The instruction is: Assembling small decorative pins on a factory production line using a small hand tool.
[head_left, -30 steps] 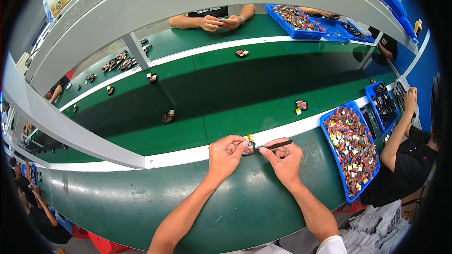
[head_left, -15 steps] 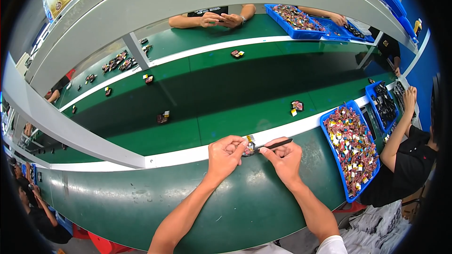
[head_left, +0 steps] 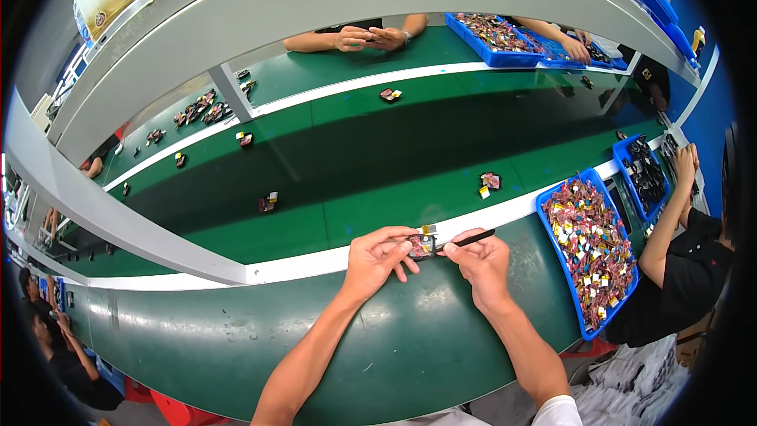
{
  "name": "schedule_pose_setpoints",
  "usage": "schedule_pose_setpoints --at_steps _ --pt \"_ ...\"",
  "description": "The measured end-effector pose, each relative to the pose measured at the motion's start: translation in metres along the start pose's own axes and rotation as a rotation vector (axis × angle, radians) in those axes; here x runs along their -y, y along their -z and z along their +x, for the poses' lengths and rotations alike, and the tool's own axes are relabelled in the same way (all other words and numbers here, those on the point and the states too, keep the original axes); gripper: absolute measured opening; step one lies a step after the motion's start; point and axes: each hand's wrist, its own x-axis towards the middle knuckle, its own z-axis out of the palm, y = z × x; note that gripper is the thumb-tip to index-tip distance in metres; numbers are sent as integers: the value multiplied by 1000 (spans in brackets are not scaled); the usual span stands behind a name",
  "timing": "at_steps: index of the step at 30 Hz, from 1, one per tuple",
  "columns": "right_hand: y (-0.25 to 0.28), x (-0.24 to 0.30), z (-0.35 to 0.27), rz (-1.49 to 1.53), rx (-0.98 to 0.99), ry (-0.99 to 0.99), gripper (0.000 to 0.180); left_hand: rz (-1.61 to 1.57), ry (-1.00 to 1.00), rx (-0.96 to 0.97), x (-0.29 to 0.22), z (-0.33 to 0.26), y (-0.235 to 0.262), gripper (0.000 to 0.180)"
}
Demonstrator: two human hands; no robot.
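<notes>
My left hand (head_left: 377, 257) pinches a small dark part with a yellow tab (head_left: 423, 241) at the near edge of the green conveyor belt (head_left: 371, 166). My right hand (head_left: 482, 259) grips a thin black tool (head_left: 471, 240) like a pen, its tip touching the small part. Both hands rest over the green worktop (head_left: 394, 347) just in front of the white belt rail (head_left: 315, 264).
A blue tray (head_left: 587, 252) full of small colourful parts lies to my right. A person in black sits at the right by another blue tray (head_left: 646, 173). Small parts (head_left: 490, 181) ride on the belt. Across it, another person's hands (head_left: 367, 38) work near a blue tray (head_left: 497, 35).
My hands stay in place on the small part. The loose parts on the belt have drifted left.
</notes>
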Motion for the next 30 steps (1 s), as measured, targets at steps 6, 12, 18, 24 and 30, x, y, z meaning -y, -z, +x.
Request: schedule_pose_setpoints --at_steps 6,12,18,24,30 --pt "-6 -21 -2 10 -10 308 20 -4 8 10 0 2 0 25" --pt "-6 -26 -6 -236 -18 434 11 -12 -5 7 1 1 1 24" --pt "-6 -24 -5 -254 -11 444 12 -10 7 21 2 1 3 23" --pt "-3 -22 -3 -284 10 459 13 -7 3 19 2 1 1 23" --pt "-4 -19 -3 -293 32 455 12 -14 13 22 -1 1 2 22"
